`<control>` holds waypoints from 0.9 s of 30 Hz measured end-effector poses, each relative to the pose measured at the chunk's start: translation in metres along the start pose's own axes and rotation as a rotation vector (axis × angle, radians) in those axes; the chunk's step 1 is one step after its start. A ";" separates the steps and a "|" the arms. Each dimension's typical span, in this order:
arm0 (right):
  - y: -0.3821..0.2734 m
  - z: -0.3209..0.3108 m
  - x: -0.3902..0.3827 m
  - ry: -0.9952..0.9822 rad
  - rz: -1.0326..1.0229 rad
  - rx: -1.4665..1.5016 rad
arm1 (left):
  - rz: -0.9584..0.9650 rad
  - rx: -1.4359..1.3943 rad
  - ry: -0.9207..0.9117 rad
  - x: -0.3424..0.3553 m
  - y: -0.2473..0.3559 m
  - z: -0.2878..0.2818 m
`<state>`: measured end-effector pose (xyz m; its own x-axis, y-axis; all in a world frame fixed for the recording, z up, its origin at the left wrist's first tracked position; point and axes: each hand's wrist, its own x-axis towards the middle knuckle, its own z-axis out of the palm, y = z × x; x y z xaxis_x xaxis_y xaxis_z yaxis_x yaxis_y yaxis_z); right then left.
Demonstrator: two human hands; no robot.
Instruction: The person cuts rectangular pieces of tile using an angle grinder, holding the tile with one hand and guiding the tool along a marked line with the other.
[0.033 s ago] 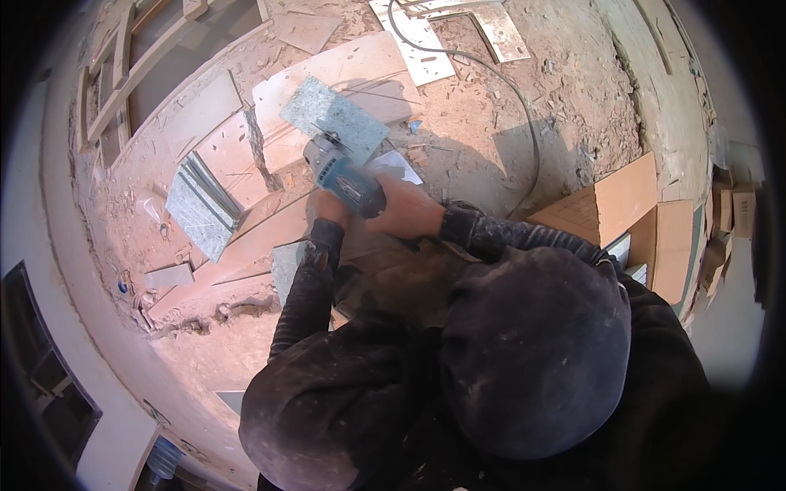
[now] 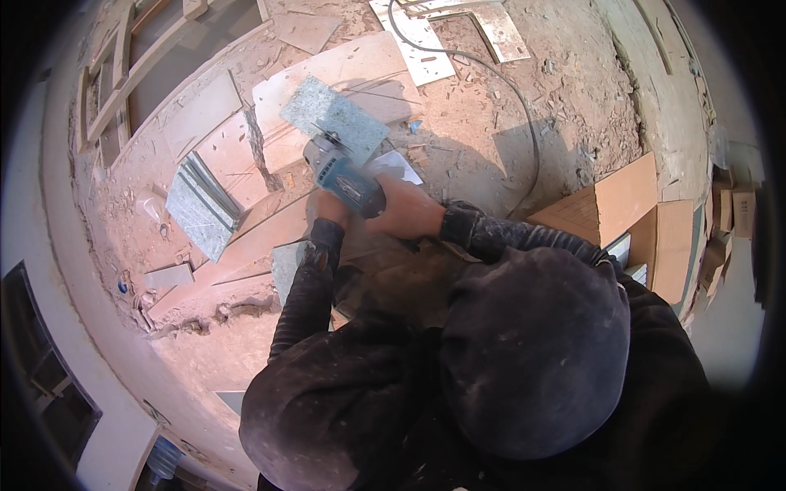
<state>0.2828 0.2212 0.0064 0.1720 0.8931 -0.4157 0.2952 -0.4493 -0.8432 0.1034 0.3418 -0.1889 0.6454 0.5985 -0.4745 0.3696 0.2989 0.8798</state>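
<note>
My right hand [image 2: 409, 211] is closed round the rear of a teal angle grinder [image 2: 350, 185]. Its fingers are partly hidden behind the tool body. On the near left side of the grinder, my left hand [image 2: 329, 209] grips it too, most of its fingers out of sight beneath. The grinder's metal head and disc lie over a grey speckled tile [image 2: 340, 113], at its near edge; whether the disc touches it I cannot tell. That tile rests on a larger pale slab [image 2: 278, 94]. A white sheet-like piece [image 2: 397, 166] lies just beyond my right hand.
Several grey tiles [image 2: 201, 209] stand stacked at the left, beside a clear plastic cup [image 2: 150, 206]. A black cable [image 2: 530, 123] curves over the rubble-strewn ground. An open cardboard box [image 2: 626, 200] stands at the right, and a wooden frame [image 2: 123, 74] lies far left.
</note>
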 end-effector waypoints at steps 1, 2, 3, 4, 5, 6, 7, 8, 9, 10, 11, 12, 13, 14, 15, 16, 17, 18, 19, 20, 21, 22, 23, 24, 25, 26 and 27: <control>0.000 0.001 0.001 0.005 0.012 -0.007 | -0.012 -0.209 0.023 0.001 0.000 0.002; -0.001 0.002 0.003 0.009 0.023 -0.013 | -0.040 -0.335 0.034 0.001 0.000 0.004; 0.002 0.005 0.006 0.016 0.017 -0.006 | 0.014 -0.229 0.043 -0.002 0.009 0.006; 0.006 0.008 0.010 0.025 0.014 -0.001 | 0.067 -0.126 0.055 -0.005 0.021 0.011; 0.008 0.010 0.014 0.035 0.011 0.003 | 0.207 0.207 0.067 -0.009 0.033 0.013; 0.005 0.012 0.020 0.008 0.044 0.001 | 0.347 0.549 0.090 -0.014 0.039 0.011; 0.001 0.012 0.026 -0.018 0.079 -0.002 | 0.307 0.491 0.102 -0.018 0.040 0.010; -0.002 0.013 0.033 -0.044 0.115 -0.004 | 0.266 0.433 0.114 -0.021 0.042 0.010; -0.004 0.014 0.039 -0.021 0.107 -0.013 | 0.230 0.368 0.121 -0.022 0.044 0.011; -0.005 0.016 0.046 -0.003 0.092 -0.021 | 0.227 0.288 0.110 -0.020 0.035 0.007; -0.006 0.018 0.053 0.016 0.077 -0.030 | 0.224 0.207 0.098 -0.017 0.022 0.002; -0.005 0.019 0.060 0.019 0.058 -0.037 | 0.214 0.126 0.103 -0.011 0.008 0.002; -0.006 0.020 0.066 0.020 0.032 -0.044 | 0.206 0.047 0.115 -0.007 -0.005 0.000; -0.007 0.019 0.071 0.021 0.005 -0.052 | 0.191 -0.029 0.147 -0.003 -0.016 -0.001; -0.007 0.015 0.075 -0.003 0.006 -0.063 | 0.151 -0.072 0.159 -0.002 -0.015 0.000; -0.008 0.008 0.078 -0.025 0.009 -0.071 | 0.110 -0.114 0.168 -0.004 -0.004 0.004; -0.007 0.003 0.080 -0.048 0.012 -0.080 | 0.051 -0.121 0.163 -0.007 0.006 0.008; -0.005 -0.001 0.079 -0.057 0.011 -0.088 | -0.009 -0.129 0.153 -0.012 0.025 0.014; -0.004 -0.005 0.076 -0.068 0.006 -0.098 | -0.020 -0.209 0.142 -0.014 0.039 0.020; -0.002 -0.009 0.074 -0.081 0.001 -0.108 | -0.032 -0.289 0.131 -0.017 0.051 0.026; 0.002 -0.011 0.070 -0.097 0.001 -0.121 | -0.043 -0.368 0.121 -0.018 0.057 0.028; 0.006 -0.013 0.067 -0.115 -0.004 -0.134 | -0.012 -0.243 0.098 -0.015 0.047 0.022; 0.010 -0.015 0.062 -0.133 -0.008 -0.147 | 0.018 -0.118 0.073 -0.010 0.036 0.013; 0.009 -0.018 0.055 -0.133 0.009 -0.154 | 0.045 0.005 0.051 -0.007 0.027 0.008; 0.006 -0.023 0.045 -0.127 0.031 -0.156 | -0.021 -0.147 0.053 -0.008 0.031 0.010; 0.006 -0.025 0.035 -0.122 0.053 -0.159 | -0.087 -0.298 0.056 -0.009 0.035 0.013; 0.010 -0.027 0.027 -0.105 0.046 -0.141 | -0.153 -0.449 0.055 -0.010 0.041 0.016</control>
<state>0.3154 0.2400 -0.0043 0.0916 0.8658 -0.4920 0.4190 -0.4817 -0.7697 0.1233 0.3361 -0.1490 0.5654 0.5574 -0.6080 0.1241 0.6712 0.7308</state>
